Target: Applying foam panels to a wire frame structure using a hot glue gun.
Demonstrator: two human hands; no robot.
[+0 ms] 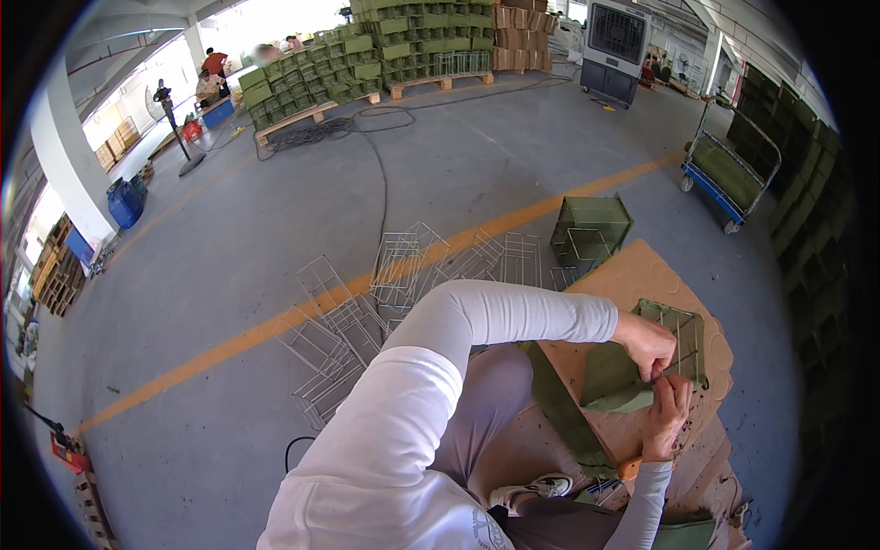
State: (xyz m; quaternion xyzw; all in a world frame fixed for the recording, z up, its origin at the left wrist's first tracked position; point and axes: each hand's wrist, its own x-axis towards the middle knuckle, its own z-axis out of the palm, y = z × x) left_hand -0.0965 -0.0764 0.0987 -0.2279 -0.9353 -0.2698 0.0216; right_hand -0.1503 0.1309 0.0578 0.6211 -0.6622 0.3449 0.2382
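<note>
Head view: your left hand (647, 342) and right hand (667, 417) pinch green fabric (612, 383) on a wire frame (676, 337) lying far right on cardboard (642, 275), its long axis running near to far; fingertips hard to make out.

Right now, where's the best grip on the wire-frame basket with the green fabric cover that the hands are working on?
Probably the bare top rim wire of the wire-frame basket with green fabric cover, on its far side, coming from above. It lies on the brown cardboard sheet; the left hand and right hand crowd its near edge, where loose fabric gives no firm hold.
</note>
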